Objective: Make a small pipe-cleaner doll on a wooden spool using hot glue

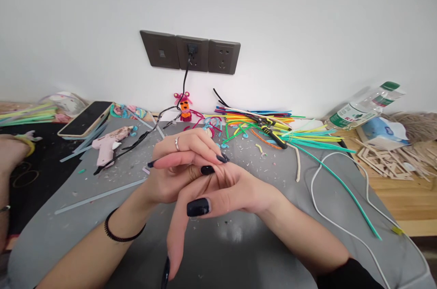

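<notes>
My two hands meet above the grey mat, in the middle of the view. My left hand (186,143), with a silver ring, is closed around part of my right hand (225,193); its thumb and fingertips press at the right palm. On my right hand the thumb and index finger stretch out, the index pointing down, while other fingers are partly hidden by the overlap. No separate object shows between the hands, though the contact area is partly covered. Behind them stands a small orange and pink pipe-cleaner figure (185,107).
A pink glue gun (106,147) and phone (87,118) lie left. Yellow-black pliers (269,132) rest on pipe cleaners (317,136). A bottle (362,107) leans by the wall; a white cable (316,198) loops right. Another person's hand (13,152) is at far left.
</notes>
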Motion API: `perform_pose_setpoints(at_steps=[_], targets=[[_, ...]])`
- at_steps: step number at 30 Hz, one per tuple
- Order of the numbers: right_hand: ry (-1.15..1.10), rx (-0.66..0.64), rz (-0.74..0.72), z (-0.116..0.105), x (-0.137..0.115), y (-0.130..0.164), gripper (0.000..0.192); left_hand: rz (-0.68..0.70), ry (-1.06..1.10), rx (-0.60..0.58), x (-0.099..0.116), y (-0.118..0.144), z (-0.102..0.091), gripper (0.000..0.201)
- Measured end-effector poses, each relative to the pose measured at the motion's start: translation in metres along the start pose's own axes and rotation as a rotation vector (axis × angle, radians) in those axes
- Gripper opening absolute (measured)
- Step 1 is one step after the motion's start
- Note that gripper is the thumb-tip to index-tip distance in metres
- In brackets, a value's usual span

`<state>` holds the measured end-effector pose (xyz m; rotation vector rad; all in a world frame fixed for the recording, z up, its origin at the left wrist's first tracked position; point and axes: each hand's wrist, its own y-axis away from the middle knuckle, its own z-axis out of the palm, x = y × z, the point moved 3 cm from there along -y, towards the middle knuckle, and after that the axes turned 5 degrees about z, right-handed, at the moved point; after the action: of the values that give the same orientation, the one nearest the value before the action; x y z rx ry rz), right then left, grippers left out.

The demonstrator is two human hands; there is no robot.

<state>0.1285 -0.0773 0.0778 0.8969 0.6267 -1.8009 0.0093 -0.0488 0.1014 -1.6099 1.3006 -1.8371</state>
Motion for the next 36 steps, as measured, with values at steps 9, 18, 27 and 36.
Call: perform_pose_setpoints(at_steps=[9,18,27,36], targets=[[0.036,0.039,0.004,0.004,-0.003,0.0,0.087,0.005,-0.051,-0.003,-0.001,0.001,-0.002,0.015],[0.047,0.067,0.008,0.004,-0.007,0.004,0.08,0.022,-0.051,0.001,0.0,0.0,-0.001,0.012],[0.078,0.121,-0.036,0.001,-0.002,0.004,0.079,0.059,-0.013,0.008,-0.002,0.001,0.0,0.006],[0.054,0.024,-0.051,0.004,-0.014,0.007,0.08,-0.292,0.342,-0.159,-0.022,0.01,-0.007,0.041]])
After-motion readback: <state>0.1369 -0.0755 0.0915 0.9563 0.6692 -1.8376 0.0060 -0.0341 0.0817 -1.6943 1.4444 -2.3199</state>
